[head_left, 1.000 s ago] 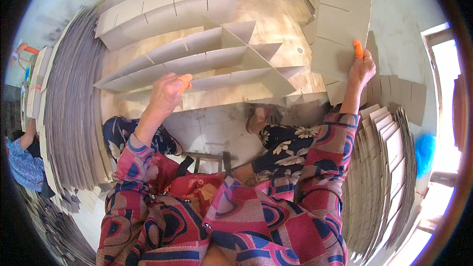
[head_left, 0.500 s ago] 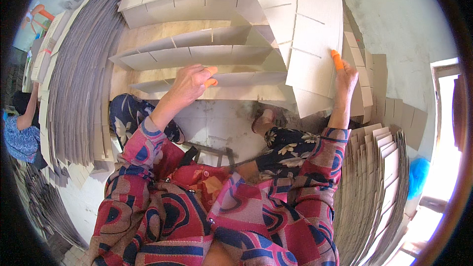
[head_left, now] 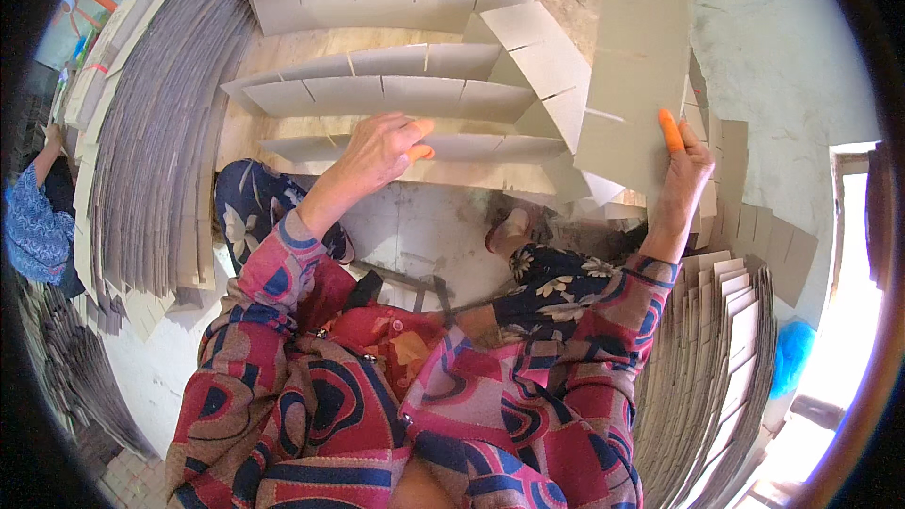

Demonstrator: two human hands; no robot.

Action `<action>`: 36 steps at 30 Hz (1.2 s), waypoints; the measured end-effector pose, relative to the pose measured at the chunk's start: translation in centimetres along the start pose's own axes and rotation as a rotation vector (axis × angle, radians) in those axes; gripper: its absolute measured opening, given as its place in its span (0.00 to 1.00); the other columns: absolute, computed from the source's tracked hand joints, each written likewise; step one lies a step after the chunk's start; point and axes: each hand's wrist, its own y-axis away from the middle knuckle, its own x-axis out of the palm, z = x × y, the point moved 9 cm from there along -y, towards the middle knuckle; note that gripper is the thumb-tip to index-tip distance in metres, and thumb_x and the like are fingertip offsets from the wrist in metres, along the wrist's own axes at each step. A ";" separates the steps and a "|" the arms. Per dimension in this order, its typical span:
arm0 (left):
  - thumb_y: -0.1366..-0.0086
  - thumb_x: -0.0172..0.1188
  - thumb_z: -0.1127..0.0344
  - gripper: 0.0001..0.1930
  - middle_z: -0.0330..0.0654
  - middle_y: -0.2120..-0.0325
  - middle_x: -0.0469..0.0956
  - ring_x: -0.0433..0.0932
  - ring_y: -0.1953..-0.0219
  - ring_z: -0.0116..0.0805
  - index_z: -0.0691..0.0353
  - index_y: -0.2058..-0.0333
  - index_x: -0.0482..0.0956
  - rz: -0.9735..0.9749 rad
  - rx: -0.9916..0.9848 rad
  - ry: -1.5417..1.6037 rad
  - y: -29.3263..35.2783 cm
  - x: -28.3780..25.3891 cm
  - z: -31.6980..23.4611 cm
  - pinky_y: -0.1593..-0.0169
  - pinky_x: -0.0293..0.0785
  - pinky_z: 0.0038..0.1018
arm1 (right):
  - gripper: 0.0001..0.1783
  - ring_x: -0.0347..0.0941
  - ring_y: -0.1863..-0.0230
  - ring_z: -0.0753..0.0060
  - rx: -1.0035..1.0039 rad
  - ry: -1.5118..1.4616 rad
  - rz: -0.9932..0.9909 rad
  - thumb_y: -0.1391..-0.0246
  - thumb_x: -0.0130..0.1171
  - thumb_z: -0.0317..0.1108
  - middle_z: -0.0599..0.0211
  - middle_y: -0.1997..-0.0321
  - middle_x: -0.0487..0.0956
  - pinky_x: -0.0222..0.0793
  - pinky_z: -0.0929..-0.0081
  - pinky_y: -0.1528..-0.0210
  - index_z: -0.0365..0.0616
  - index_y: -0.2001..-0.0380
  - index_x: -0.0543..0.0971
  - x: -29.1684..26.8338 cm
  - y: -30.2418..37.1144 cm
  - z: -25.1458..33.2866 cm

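Note:
My right hand [head_left: 686, 165] grips the lower right edge of a slotted cardboard strip [head_left: 636, 47], held up and tilted at the right of the board. An orange cover sits on one of its fingers. Partly behind that strip, another slotted cardboard piece [head_left: 542, 57] slants across the ends of the standing strips. My left hand [head_left: 385, 149] hangs curled, two orange-covered fingertips close together, over the nearest standing cardboard strip [head_left: 490, 146]. Whatever lies between those fingertips is hidden. Two more strips [head_left: 405, 94] stand on edge farther back on the wooden board [head_left: 320, 30].
A folded, slotted cardboard block [head_left: 396, 0] stands at the far side. Tall cardboard stacks rise at left [head_left: 160, 151] and lower right [head_left: 707, 368]. Loose cardboard [head_left: 778, 250] leans by the right wall. Another person [head_left: 40, 226] is at far left; a blue bag [head_left: 794, 358] is at right.
My right hand has swung the cardboard strip rightward and tilted it, separating it from the slanted piece behind. My left hand stays curled, slightly farther right in view.

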 end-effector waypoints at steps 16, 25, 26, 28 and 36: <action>0.49 0.66 0.71 0.09 0.47 0.80 0.76 0.75 0.75 0.45 0.62 0.67 0.79 -0.032 0.050 0.016 -0.1 1.3 -0.4 0.72 0.71 0.36 | 0.28 0.51 0.78 0.84 -0.250 0.090 0.424 0.56 0.69 0.25 0.77 0.79 0.52 0.51 0.86 0.77 0.42 0.48 0.77 10.8 5.2 7.4; 0.49 0.66 0.71 0.10 0.47 0.79 0.76 0.75 0.75 0.46 0.62 0.66 0.78 -0.013 0.053 0.035 -0.1 1.4 -0.3 0.72 0.71 0.37 | 0.15 0.51 0.79 0.82 -0.362 0.125 0.450 0.56 0.68 0.26 0.64 0.82 0.60 0.55 0.81 0.77 0.33 0.63 0.79 12.0 5.6 8.4; 0.49 0.66 0.70 0.10 0.47 0.79 0.76 0.75 0.75 0.46 0.62 0.66 0.78 0.005 0.056 0.019 -0.2 1.4 -0.4 0.72 0.70 0.37 | 0.13 0.51 0.79 0.82 -0.369 0.144 0.465 0.56 0.68 0.26 0.61 0.81 0.63 0.56 0.80 0.77 0.32 0.65 0.78 12.2 5.7 8.5; 0.49 0.66 0.70 0.11 0.47 0.80 0.76 0.75 0.75 0.46 0.62 0.65 0.79 0.034 0.051 0.002 -0.2 1.5 -0.3 0.72 0.71 0.37 | 0.12 0.52 0.79 0.81 -0.383 0.182 0.494 0.56 0.68 0.25 0.53 0.80 0.69 0.57 0.79 0.77 0.31 0.70 0.77 12.5 5.7 8.9; 0.49 0.67 0.65 0.11 0.46 0.76 0.78 0.76 0.71 0.45 0.61 0.66 0.81 -0.415 0.149 -0.141 -3.8 -4.1 -0.5 0.65 0.73 0.39 | 0.17 0.54 0.79 0.79 -0.386 0.173 0.485 0.53 0.67 0.27 0.58 0.81 0.66 0.60 0.80 0.76 0.35 0.58 0.78 13.4 6.2 9.3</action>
